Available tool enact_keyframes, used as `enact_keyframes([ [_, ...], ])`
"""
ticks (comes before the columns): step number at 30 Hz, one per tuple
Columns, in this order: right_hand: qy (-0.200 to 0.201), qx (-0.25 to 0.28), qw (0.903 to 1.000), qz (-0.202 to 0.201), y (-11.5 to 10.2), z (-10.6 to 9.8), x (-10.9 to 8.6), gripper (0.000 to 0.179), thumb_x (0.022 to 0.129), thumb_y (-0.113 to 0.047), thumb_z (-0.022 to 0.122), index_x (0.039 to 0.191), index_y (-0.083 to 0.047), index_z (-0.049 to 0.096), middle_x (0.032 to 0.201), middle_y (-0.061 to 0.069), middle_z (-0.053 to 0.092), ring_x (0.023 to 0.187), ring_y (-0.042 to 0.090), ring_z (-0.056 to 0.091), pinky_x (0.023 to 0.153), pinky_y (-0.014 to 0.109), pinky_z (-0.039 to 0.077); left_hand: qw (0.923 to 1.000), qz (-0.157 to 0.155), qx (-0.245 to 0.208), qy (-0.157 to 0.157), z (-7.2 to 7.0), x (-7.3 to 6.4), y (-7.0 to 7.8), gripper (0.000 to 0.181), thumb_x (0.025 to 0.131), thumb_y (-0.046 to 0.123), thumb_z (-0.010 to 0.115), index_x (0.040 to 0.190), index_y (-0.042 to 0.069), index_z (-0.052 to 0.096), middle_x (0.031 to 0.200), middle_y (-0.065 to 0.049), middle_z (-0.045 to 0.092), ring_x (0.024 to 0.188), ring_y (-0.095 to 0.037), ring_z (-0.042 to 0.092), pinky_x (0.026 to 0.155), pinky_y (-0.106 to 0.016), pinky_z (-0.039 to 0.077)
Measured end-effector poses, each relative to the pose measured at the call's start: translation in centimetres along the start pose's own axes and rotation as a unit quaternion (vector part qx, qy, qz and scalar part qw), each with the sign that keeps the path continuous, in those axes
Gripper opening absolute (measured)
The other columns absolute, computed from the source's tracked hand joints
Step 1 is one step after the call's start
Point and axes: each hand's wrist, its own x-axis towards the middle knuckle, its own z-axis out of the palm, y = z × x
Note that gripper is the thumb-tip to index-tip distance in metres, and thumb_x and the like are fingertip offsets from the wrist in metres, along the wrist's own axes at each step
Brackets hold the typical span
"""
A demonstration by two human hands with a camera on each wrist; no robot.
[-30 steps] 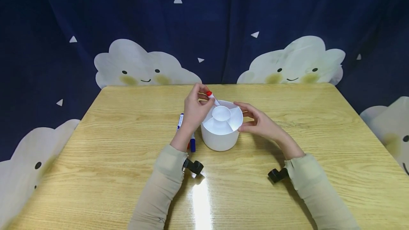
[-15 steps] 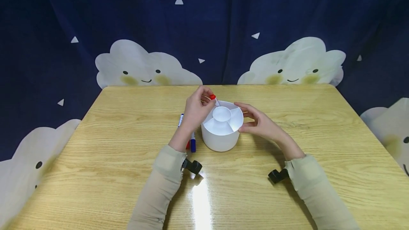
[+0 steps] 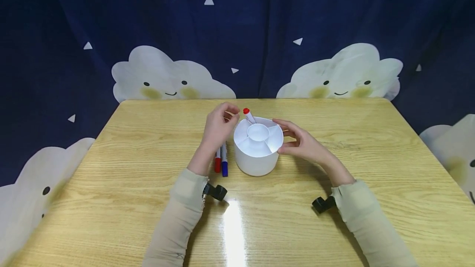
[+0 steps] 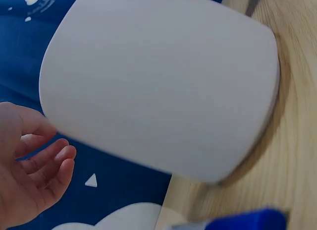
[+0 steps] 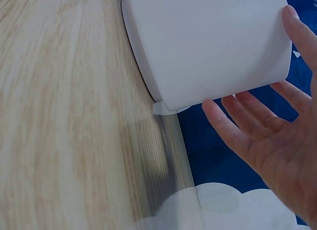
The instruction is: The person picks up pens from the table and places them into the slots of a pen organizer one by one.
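Note:
A round white desk organizer [image 3: 256, 164] with a small central cup and several compartments around it stands on the table. One red-capped marker [image 3: 250, 116] leans in its back-left compartment, cap up. My left hand [image 3: 219, 126] is just left of the organizer, fingers loosely bent with nothing between them. On the opposite side, my right hand [image 3: 302, 144] holds the organizer, thumb near the front and fingers toward the back; the right wrist view shows fingertips against the white wall [image 5: 213, 46]. Beside the left wrist lie a red-capped marker [image 3: 217, 164] and a blue-capped marker [image 3: 224, 166], partly hidden by the hand.
The wooden table [image 3: 148, 143] extends to both sides and toward the front. Behind it hangs a dark blue curtain [image 3: 256, 32] with white clouds and triangles. Black wrist cameras [image 3: 217, 192] are strapped to both forearms.
My left hand has lowered the red-capped marker into the organizer, let go of it and drawn back to the left. My right hand has stayed on the organizer.

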Motion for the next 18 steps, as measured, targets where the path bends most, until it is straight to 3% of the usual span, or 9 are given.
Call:
enact_keyframes([
  [7,0.001,0.003,1.0,0.0,0.0,-0.1,0.0,0.074,0.078,-0.006,0.069,0.141,-0.012,0.03,0.135,0.011,0.039,0.114,0.02,0.045,0.087,0.03,0.049,0.9991,-0.013,0.039,0.007,-1.4,-0.1,-1.8,0.012,0.086,0.012,0.057,0.096,0.007,0.061,0.097,-0.006,0.062,0.083,-0.02,0.058,0.073,-0.03,0.049],
  [13,-0.003,0.003,1.0,-0.004,0.0,0.0,0.1,0.075,0.079,-0.007,0.069,0.142,-0.013,0.029,0.135,0.01,0.038,0.114,0.021,0.045,0.087,0.03,0.049,0.9937,-0.067,0.088,-0.019,-2.4,-0.1,-3.4,0.017,0.085,0.013,0.056,0.1,0.006,0.06,0.1,-0.009,0.061,0.085,-0.022,0.058,0.072,-0.033,0.049],
  [18,-0.002,-0.003,1.0,-0.002,0.1,-0.1,0.1,0.075,0.079,-0.007,0.069,0.142,-0.014,0.029,0.135,0.01,0.038,0.115,0.024,0.044,0.087,0.029,0.049,0.9893,-0.084,0.113,-0.037,-2.7,0.0,-4.5,0.021,0.083,0.01,0.057,0.103,0.003,0.061,0.099,-0.013,0.062,0.086,-0.026,0.059,0.075,-0.036,0.048],
])
